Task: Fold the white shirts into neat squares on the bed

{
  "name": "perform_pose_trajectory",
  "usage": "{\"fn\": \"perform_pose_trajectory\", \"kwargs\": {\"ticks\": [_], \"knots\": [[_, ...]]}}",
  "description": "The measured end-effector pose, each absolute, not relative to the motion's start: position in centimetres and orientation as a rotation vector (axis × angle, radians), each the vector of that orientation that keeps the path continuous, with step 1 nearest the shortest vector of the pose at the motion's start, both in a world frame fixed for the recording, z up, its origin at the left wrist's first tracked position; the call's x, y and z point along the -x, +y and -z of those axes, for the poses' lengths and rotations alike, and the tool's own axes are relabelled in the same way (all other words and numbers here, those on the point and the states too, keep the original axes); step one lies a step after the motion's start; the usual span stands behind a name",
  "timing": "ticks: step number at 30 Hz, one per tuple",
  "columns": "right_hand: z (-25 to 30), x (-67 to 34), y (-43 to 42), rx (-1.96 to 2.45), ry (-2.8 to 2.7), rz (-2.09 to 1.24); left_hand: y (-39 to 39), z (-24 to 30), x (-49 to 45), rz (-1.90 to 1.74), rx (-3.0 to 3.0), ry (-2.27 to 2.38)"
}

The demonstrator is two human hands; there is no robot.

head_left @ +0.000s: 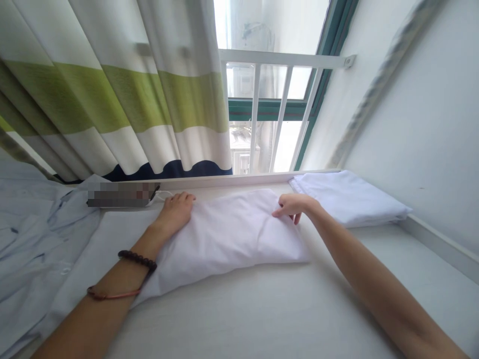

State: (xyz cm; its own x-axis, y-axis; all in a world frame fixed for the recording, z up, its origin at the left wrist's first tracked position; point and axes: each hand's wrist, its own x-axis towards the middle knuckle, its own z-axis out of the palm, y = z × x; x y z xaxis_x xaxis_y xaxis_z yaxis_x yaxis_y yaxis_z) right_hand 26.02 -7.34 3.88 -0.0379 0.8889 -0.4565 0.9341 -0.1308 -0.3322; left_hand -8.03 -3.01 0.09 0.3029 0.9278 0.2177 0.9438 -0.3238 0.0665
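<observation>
A white pillow [232, 234] lies across a white bed sheet [262, 309] near the window sill. My left hand [175, 212] rests flat on the pillow's left end, fingers stretched out, with a bead bracelet and a thin cord on the wrist. My right hand [294, 205] is at the pillow's far right corner, its fingers curled and pinching the pillow's fabric there.
A second white pillow or folded cloth [348, 197] lies at the right by the wall. A crumpled pale blue sheet [33, 229] is heaped at the left. A striped curtain [123, 94] hangs over the barred window [269, 109]. A blurred object with a white cable [160, 195] lies on the sill.
</observation>
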Motion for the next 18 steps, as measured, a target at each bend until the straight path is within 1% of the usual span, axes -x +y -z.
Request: {"fn": "perform_pose_trajectory", "kwargs": {"ticks": [3,5,8,12,14,15,18], "knots": [[-2.7,-25.4,-6.4,-2.24,2.288,0.556,-3.8,-1.0,4.8,0.298,2.648,-1.698],[-1.9,-24.8,-5.8,-2.339,2.35,0.352,-4.3,-0.8,3.1,0.164,2.91,-1.6],[-0.9,-24.5,-5.7,-2.411,2.37,0.177,-4.4,0.3,2.2,0.062,3.028,-1.513],[0.1,-25.2,-7.5,-2.435,2.384,-0.011,-3.8,1.8,2.8,0.091,2.992,-1.501],[0.2,-25.7,-8.8,-2.42,2.303,0.031,-3.6,2.0,3.1,0.12,2.982,-1.491],[0.1,-25.9,-9.3,-2.406,2.252,0.105,-3.5,2.0,3.1,0.134,2.978,-1.49],[-1.1,-26.7,-10.6,-2.315,2.141,0.523,-3.5,2.0,3.0,0.157,2.974,-1.509]]}}
